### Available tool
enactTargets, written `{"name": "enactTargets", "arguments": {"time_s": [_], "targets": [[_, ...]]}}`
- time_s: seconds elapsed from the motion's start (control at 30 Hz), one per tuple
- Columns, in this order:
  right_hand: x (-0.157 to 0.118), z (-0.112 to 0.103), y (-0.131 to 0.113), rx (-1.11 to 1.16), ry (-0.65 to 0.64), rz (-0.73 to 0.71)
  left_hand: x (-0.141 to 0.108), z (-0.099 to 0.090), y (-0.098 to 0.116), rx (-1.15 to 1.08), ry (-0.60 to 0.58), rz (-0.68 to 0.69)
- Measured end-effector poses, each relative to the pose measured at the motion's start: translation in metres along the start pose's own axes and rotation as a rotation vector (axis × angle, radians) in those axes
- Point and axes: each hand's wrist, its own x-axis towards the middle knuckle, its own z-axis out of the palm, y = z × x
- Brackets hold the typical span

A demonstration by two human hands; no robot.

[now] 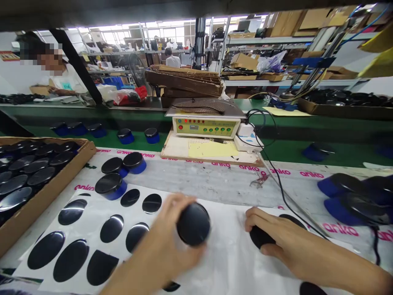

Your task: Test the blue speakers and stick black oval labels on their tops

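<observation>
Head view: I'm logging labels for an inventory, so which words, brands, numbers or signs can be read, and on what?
"anko": in pink, repeated on the bench cover.
Control box: panel markings and display too small to read.
Shirt of the person at far left: teal print, too blurred to read.
Wall sign at far left: too blurred to read.
I can make out no other text.

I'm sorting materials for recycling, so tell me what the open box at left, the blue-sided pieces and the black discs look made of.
Open box: matte cardboard, by its plain brown, papery walls.
Blue-sided pieces: probably plastic, with shiny, reflective black tops; coated metal is possible.
Black discs: glossy, likely plastic or film, by the bright streaks across them.
</observation>
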Motion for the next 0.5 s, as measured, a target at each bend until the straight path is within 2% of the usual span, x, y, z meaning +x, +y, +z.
{"name": "enactTargets", "arguments": {"time_s": [0.07, 0.1, 0.17, 0.3, 0.4, 0.43, 0.5], "targets": [[0.000, -0.001, 0.001, 0.005, 0.020, -0.034, -0.022, 0.038, 0.010, -0.189, -0.044, -0.031], [-0.001, -0.002, 0.000, 0.008, 0.025, -0.046, -0.029, 0.051, 0.011, -0.248, -0.043, -0.050], [-0.001, -0.006, -0.001, 0.012, 0.032, -0.051, -0.036, 0.064, 0.010, -0.282, -0.010, -0.094], [-0.004, -0.008, -0.004, -0.028, 0.064, -0.060, -0.033, 0.059, 0.005, -0.295, 0.041, -0.164], [-0.009, 0.004, -0.004, -0.101, 0.123, -0.115, -0.031, 0.055, 0.006, -0.308, 0.030, -0.179], [-0.011, 0.010, -0.004, -0.117, 0.161, -0.136, -0.031, 0.055, 0.007, -0.311, 0.028, -0.185], [-0.018, 0.022, -0.003, -0.087, 0.341, -0.130, -0.032, 0.057, 0.008, -0.314, 0.035, -0.193]]}}
